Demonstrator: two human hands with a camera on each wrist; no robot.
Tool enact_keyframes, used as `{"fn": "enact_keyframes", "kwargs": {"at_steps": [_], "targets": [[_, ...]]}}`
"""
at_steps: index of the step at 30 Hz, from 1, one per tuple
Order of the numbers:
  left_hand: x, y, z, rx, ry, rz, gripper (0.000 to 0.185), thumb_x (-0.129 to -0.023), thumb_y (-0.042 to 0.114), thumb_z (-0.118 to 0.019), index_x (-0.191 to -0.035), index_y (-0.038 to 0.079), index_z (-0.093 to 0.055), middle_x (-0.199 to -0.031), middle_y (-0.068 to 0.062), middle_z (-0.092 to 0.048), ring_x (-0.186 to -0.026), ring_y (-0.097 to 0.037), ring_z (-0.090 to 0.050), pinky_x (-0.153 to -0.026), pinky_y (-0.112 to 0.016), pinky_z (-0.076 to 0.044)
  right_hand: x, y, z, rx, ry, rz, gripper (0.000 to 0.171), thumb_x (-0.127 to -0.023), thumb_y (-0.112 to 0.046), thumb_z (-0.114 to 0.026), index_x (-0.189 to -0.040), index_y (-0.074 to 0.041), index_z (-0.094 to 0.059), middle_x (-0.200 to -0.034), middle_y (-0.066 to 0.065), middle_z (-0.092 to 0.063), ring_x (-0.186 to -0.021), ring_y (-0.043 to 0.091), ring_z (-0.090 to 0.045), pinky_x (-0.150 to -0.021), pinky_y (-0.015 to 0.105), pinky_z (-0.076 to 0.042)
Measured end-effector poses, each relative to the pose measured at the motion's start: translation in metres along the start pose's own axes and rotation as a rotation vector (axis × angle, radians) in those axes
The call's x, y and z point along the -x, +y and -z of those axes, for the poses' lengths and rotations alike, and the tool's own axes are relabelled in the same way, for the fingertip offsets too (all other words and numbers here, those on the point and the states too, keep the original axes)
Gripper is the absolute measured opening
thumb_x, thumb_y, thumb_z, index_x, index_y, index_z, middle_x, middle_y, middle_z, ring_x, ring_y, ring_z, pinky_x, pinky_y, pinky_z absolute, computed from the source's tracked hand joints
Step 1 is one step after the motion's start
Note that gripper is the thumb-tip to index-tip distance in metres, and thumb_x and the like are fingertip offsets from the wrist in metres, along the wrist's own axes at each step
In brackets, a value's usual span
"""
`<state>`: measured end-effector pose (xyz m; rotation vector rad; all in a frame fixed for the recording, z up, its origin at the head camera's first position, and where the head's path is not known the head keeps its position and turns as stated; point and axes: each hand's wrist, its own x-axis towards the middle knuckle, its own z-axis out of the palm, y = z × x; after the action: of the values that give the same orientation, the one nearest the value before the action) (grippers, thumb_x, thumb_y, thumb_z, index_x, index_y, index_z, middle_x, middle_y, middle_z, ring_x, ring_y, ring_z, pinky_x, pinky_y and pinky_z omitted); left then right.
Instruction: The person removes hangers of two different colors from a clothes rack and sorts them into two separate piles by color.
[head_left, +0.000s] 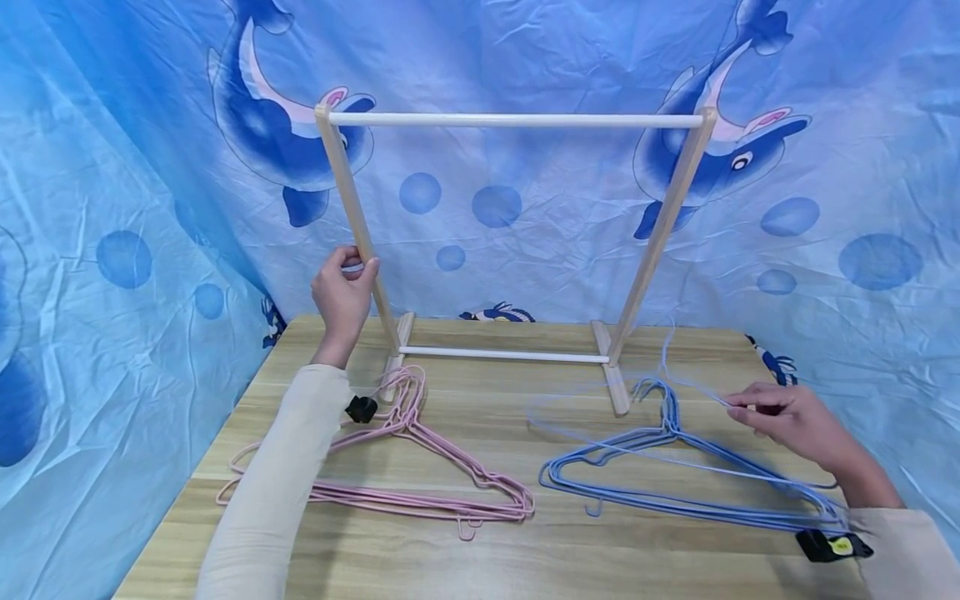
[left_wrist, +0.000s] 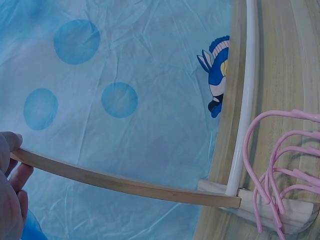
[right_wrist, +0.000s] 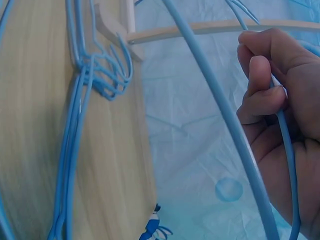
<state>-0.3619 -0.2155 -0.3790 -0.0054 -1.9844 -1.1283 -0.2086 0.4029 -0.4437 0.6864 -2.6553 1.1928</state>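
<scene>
My left hand [head_left: 352, 265] grips the left post of a wooden rack [head_left: 358, 217] partway up; the left wrist view shows my fingers [left_wrist: 11, 175] curled round that post [left_wrist: 125, 183]. My right hand [head_left: 744, 406] pinches the wire of one blue hanger [head_left: 693, 385], raised off the stack of blue hangers [head_left: 675, 492] on the table. In the right wrist view my thumb and fingers [right_wrist: 267, 95] close on this hanger's wire [right_wrist: 225, 115]. Several pink hangers [head_left: 420, 487] lie under my left forearm, their hooks [left_wrist: 272, 165] by the rack's left foot.
The rack has a white top bar [head_left: 517, 120] and a white lower rod [head_left: 502, 356], and stands at the back of the wooden table [head_left: 525, 558]. Blue dolphin-print cloth [head_left: 112, 208] hangs behind and on both sides. The blue stack's hooks [right_wrist: 107, 75] lie near the rack's right foot.
</scene>
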Motion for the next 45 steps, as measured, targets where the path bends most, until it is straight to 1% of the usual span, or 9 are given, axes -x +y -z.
{"fn": "enact_keyframes", "kwargs": {"at_steps": [6,14,19,22,26,30,34,38,45], "targets": [[0.000,-0.002,0.000,0.001,0.001,-0.006,0.026,-0.093,0.025,-0.077,-0.109,0.004,-0.074,-0.102,-0.013,-0.076,-0.089,-0.029,-0.077,-0.088,-0.043,-0.059,0.012,0.006,0.003,-0.009,-0.038,-0.047,0.019,-0.096,0.003,-0.067,-0.110,-0.003,-0.078,-0.091,-0.006,-0.072,-0.057,0.020,-0.054,-0.046,0.031,-0.047],[0.001,0.000,0.000,0.006,0.003,-0.010,0.027,-0.093,0.025,-0.077,-0.110,0.004,-0.074,-0.102,-0.014,-0.075,-0.088,-0.029,-0.077,-0.085,-0.042,-0.060,0.024,0.014,0.005,-0.023,-0.063,-0.114,0.020,-0.097,0.002,-0.065,-0.111,-0.005,-0.078,-0.101,-0.019,-0.071,-0.056,0.018,-0.057,-0.044,0.032,-0.047],[0.001,0.001,0.000,0.006,0.005,-0.004,0.026,-0.093,0.024,-0.077,-0.109,0.003,-0.074,-0.102,-0.014,-0.075,-0.088,-0.029,-0.076,-0.085,-0.042,-0.061,0.028,0.023,0.007,-0.012,-0.071,-0.174,0.019,-0.098,-0.003,-0.065,-0.114,-0.003,-0.076,-0.100,-0.016,-0.070,-0.057,0.019,-0.056,-0.045,0.033,-0.047],[0.001,0.001,0.000,0.002,0.008,0.003,0.026,-0.094,0.024,-0.076,-0.109,0.004,-0.074,-0.102,-0.014,-0.076,-0.088,-0.029,-0.076,-0.086,-0.043,-0.060,0.030,0.031,0.006,0.009,-0.067,-0.156,0.019,-0.096,-0.002,-0.068,-0.113,-0.002,-0.076,-0.090,-0.009,-0.070,-0.058,0.018,-0.057,-0.046,0.031,-0.048],[0.000,0.000,-0.001,0.002,0.009,0.005,0.025,-0.094,0.024,-0.075,-0.109,0.004,-0.074,-0.102,-0.014,-0.076,-0.089,-0.030,-0.076,-0.086,-0.044,-0.060,0.031,0.044,0.001,0.040,-0.048,-0.056,0.022,-0.090,0.004,-0.073,-0.109,-0.006,-0.077,-0.082,-0.003,-0.069,-0.062,0.013,-0.058,-0.050,0.027,-0.048],[0.001,0.000,-0.001,0.003,0.011,-0.001,0.025,-0.094,0.024,-0.076,-0.109,0.004,-0.074,-0.102,-0.013,-0.076,-0.088,-0.029,-0.077,-0.085,-0.044,-0.060,0.031,0.058,-0.005,0.044,-0.030,0.010,0.027,-0.086,0.010,-0.074,-0.106,-0.008,-0.078,-0.082,-0.002,-0.070,-0.067,0.008,-0.059,-0.053,0.022,-0.048],[0.000,0.000,-0.001,0.007,0.011,-0.005,0.025,-0.094,0.023,-0.076,-0.109,0.004,-0.075,-0.101,-0.013,-0.076,-0.088,-0.029,-0.077,-0.083,-0.044,-0.061,0.032,0.068,-0.011,0.037,-0.037,-0.031,0.023,-0.087,0.008,-0.073,-0.106,-0.003,-0.078,-0.084,0.002,-0.072,-0.067,0.009,-0.059,-0.054,0.023,-0.049],[0.000,0.000,0.000,0.008,0.003,-0.004,0.026,-0.094,0.026,-0.076,-0.109,0.004,-0.074,-0.102,-0.013,-0.076,-0.088,-0.028,-0.077,-0.083,-0.043,-0.061,0.032,0.074,-0.016,0.054,-0.042,-0.102,0.017,-0.091,0.002,-0.073,-0.107,-0.001,-0.078,-0.085,-0.001,-0.073,-0.067,0.009,-0.058,-0.055,0.024,-0.048],[-0.001,0.000,-0.001,0.007,0.001,0.005,0.025,-0.094,0.024,-0.076,-0.109,0.004,-0.074,-0.102,-0.013,-0.076,-0.088,-0.028,-0.076,-0.082,-0.044,-0.061,0.030,0.084,-0.028,0.101,0.008,-0.088,0.014,-0.086,0.001,-0.079,-0.099,-0.004,-0.080,-0.085,-0.006,-0.073,-0.072,0.003,-0.061,-0.058,0.021,-0.051]]}}
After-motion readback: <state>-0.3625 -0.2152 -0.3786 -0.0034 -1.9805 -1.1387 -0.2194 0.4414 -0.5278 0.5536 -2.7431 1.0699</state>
